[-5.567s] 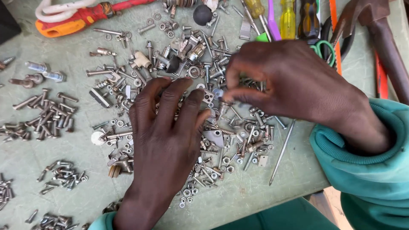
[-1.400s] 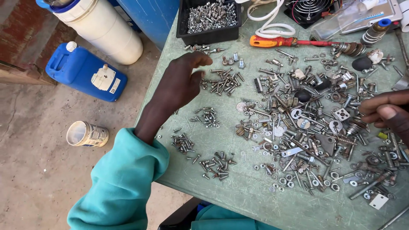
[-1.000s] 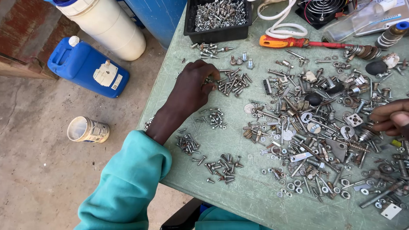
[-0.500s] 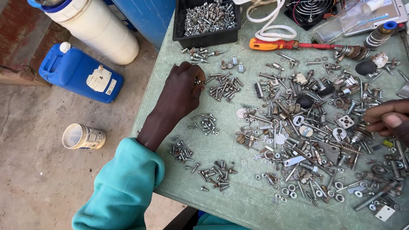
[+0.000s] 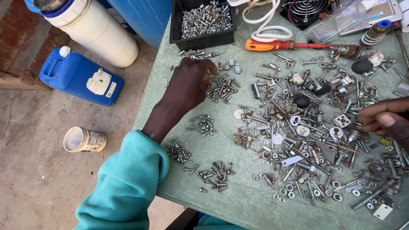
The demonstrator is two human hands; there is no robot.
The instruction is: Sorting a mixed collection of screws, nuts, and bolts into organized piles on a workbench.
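My left hand (image 5: 189, 83), in a teal sleeve, reaches across the green table (image 5: 238, 200) with its fingers curled down onto a small heap of bolts (image 5: 223, 85) near the far left corner; what the fingertips hold is hidden. My right hand (image 5: 385, 121) rests at the right edge of the view, fingers bent over the big spread of mixed screws, nuts and washers (image 5: 306, 132); whether it pinches a piece is unclear. Small sorted piles lie near the table's left edge: screws (image 5: 205, 125), more screws (image 5: 180, 152) and bolts (image 5: 216, 173).
A black tray of silver screws (image 5: 204, 19) stands at the back, with an orange-handled screwdriver (image 5: 281, 44), a white cord (image 5: 266, 25) and a fan (image 5: 304, 10) nearby. On the floor to the left are a blue jerrycan (image 5: 81, 76), a white drum (image 5: 96, 27) and a tin can (image 5: 84, 139).
The view swung left from a close look at both hands in the pile. My left hand has since shifted a little toward the bolt heap by the black tray; the right hand stayed at the right.
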